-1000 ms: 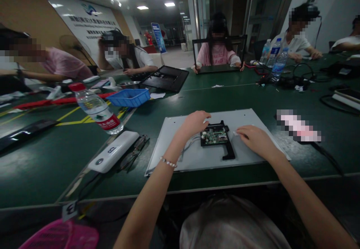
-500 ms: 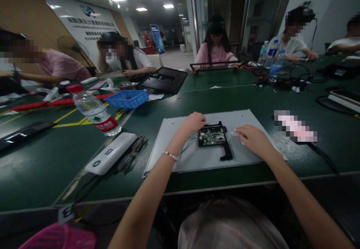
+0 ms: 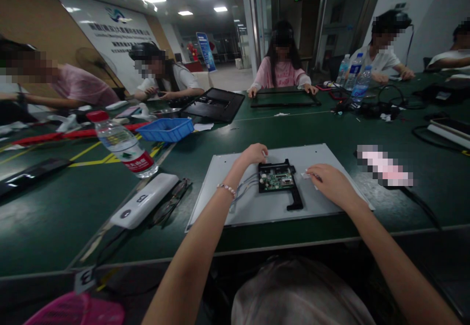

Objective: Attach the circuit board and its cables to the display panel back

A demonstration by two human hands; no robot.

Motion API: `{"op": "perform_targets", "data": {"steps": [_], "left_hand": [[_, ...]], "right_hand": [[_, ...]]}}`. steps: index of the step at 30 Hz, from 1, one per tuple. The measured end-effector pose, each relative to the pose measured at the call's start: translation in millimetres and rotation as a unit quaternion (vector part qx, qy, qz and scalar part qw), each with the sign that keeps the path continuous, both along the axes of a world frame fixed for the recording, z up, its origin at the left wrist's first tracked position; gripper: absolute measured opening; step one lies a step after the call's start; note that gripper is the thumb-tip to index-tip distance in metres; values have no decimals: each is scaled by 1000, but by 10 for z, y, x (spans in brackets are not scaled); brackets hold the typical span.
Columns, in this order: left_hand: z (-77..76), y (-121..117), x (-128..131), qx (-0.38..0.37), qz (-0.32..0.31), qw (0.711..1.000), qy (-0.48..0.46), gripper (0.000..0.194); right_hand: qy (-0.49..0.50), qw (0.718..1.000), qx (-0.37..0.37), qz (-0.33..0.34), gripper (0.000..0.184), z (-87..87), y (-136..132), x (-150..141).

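We cannot tell what our curled left hand [image 3: 254,154] and right hand [image 3: 329,182] grip. The green rectangular circuit board [image 3: 278,181] looks fragile; we'd hold its black plastic frame [image 3: 295,197].

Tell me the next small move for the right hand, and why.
Perhaps the right hand should draw the small white piece away from the black frame: the hand is right at that piece, near the exposed circuit board, where a loose bit could get in the way.
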State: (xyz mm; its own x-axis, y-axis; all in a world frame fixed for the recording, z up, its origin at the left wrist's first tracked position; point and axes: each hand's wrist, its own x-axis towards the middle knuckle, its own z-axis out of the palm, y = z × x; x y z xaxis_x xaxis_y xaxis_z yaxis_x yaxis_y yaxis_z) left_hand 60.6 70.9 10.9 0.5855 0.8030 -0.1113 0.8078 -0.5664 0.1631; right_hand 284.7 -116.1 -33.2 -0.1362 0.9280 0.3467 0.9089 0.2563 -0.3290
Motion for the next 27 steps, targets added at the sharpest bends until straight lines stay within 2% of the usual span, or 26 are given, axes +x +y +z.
{"op": "perform_targets", "data": {"steps": [4,10,16,20,27], "left_hand": [[-1,30,63,-9,22,1000,15,38],[-23,72,96,-25,45,999,16,28],[61,125,100,-26,47,998,-31,27],[98,177,189,-32,40,995,-80,26],[-30,166,354,-32,28,992,-121,25]], "right_hand": [[0,1000,1,2,28,-16,8,10],[4,1000,1,3,28,-21,22,13],[2,1000,2,-2,28,5,2,-4],[6,1000,-1,-10,27,17,-2,-10],[16,1000,-3,-9,27,1,19,10]]}}
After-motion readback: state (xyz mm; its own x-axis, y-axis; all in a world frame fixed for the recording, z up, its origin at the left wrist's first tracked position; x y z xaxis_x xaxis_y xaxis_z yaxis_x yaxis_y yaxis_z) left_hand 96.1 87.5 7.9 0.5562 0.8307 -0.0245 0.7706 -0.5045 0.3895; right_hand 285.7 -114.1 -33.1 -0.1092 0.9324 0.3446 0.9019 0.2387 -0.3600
